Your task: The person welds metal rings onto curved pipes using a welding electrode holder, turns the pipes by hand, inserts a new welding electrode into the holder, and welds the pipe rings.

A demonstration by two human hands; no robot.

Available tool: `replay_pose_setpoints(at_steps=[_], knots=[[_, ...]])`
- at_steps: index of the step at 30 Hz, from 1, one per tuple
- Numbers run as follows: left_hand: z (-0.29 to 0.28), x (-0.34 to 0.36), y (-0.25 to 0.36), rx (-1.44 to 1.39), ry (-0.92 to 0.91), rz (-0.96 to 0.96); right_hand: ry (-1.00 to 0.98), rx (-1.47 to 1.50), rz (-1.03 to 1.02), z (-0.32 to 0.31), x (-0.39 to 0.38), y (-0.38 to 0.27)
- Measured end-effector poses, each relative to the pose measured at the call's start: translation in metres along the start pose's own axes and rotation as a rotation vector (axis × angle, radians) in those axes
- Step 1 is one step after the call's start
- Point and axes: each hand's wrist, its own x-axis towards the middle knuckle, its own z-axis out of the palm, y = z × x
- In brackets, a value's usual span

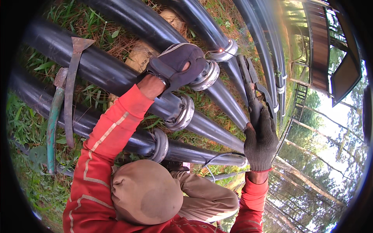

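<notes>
My left hand (178, 64), in a dark glove, is closed in a fist above a black pipe. From beside its fingers a thin bent rod (212, 51) runs to a pale metal collar (226, 53) on another pipe, where a small orange spot glows. The rod's grip inside the fist is hidden. My right hand (261, 141), in a grey knitted glove, is wrapped round the black handle of a welding electrode holder (254, 93). Its two long jaws point away from me, over the pipes, and a spring shows between them and the handle.
Several black pipes (97, 58) with metal collars lie side by side over grass and wooden supports (140, 56). A green-handled hammer (54, 124) and a rusty scraper (72, 89) lie across pipes at left. A cable (211, 161) loops near my knees. A wooden building stands far right.
</notes>
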Motion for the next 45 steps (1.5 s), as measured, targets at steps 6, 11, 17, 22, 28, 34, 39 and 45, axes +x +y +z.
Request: replay_pose_setpoints(at_steps=[6, 11, 17, 22, 28, 34, 39, 45], knots=[[0.0, 0.011, -0.022, 0.015, -0.151, -0.087, -0.023, 0.016, 0.012, 0.002, 0.004, -0.002], [0.006, 0.007, -0.033, 0.017, -0.158, 0.026, -0.015, 0.077, 0.083, 0.006, 0.003, -0.001], [0.005, 0.005, -0.03, -0.02, -0.145, 0.0, -0.015, 0.048, 0.053, 0.008, 0.0, 0.002], [0.004, 0.004, -0.028, -0.037, -0.146, -0.002, -0.033, -0.021, -0.002, 0.004, 0.001, 0.001], [0.003, 0.003, -0.026, -0.049, -0.15, -0.009, -0.028, 0.02, 0.032, 0.005, 0.003, -0.002], [0.004, 0.002, -0.026, -0.066, -0.152, -0.015, -0.015, 0.052, 0.053, 0.002, 0.0, -0.005], [0.005, 0.003, -0.026, -0.086, -0.155, -0.019, -0.024, -0.027, 0.006, 0.006, -0.004, 0.002], [0.003, 0.003, -0.026, -0.103, -0.165, -0.029, -0.032, 0.028, 0.054, 0.006, -0.002, -0.002]])
